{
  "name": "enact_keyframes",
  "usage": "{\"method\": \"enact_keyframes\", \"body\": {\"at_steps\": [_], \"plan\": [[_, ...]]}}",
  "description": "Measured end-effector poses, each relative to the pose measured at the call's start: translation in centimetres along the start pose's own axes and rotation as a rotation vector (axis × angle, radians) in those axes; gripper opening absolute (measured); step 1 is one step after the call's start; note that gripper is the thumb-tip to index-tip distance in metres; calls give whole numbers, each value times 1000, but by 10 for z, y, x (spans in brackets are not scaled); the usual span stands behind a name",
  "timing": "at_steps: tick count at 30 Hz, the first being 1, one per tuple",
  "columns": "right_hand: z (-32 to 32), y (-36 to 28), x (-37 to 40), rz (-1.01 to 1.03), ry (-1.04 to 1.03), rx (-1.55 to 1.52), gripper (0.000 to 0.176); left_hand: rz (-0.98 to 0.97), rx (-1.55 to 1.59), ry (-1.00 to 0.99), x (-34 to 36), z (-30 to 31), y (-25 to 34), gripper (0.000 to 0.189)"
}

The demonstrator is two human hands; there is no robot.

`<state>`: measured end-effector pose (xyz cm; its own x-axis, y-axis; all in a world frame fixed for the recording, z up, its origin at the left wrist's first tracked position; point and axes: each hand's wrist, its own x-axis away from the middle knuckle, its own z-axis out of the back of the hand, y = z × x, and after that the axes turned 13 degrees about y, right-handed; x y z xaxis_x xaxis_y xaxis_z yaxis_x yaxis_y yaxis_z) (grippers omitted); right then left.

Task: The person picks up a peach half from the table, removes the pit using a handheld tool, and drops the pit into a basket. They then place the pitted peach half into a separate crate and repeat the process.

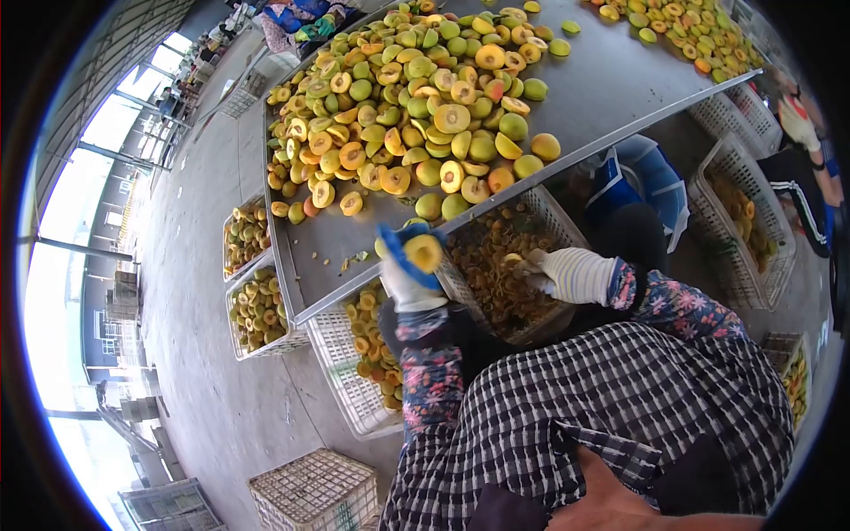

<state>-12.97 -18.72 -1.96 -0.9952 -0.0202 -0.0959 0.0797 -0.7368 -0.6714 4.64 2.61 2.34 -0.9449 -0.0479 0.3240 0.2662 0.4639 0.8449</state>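
Note:
My left hand (pixel 412 281), in a white glove with blue over its fingers, grips a yellow fruit half (pixel 423 253) at the near edge of the metal table (pixel 567 164). My right hand (pixel 577 275), in a white striped glove, is closed above a crate (pixel 558 217) of brown pits and scraps. Something small shows at its fingertips, too unclear to name. Beyond my left hand, a large pile of green and yellow fruit (pixel 452 119), whole and halved, lies on the table.
White crates of fruit stand left of the table (pixel 258 310), under its corner (pixel 341 354) and at the right (pixel 744 212). A blue-and-white bag (pixel 642 177) is under the table edge. An upturned crate (pixel 310 487) sits below. Another person's gloved hand (pixel 799 122) shows at far right.

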Motion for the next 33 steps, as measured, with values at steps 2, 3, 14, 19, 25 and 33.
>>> {"method": "enact_keyframes", "body": {"at_steps": [2,3,14,19,25,33], "plan": [[16,-11,2,-68,-53,79,30,-357,-322,110,-10,31,38,42],[30,-25,2,-127,-104,120,31,-260,-351,201,-16,44,57,38],[19,-12,2,17,22,361,41,-625,-1465,-304,-76,22,58,45],[24,-21,-1,45,7,378,50,-410,-1926,-408,-107,-15,2,61],[38,-32,-2,-69,-35,239,55,-441,-1851,-296,-103,-27,5,53],[31,-26,-19,7,194,-201,38,310,153,-330,-56,-20,37,42]]}}
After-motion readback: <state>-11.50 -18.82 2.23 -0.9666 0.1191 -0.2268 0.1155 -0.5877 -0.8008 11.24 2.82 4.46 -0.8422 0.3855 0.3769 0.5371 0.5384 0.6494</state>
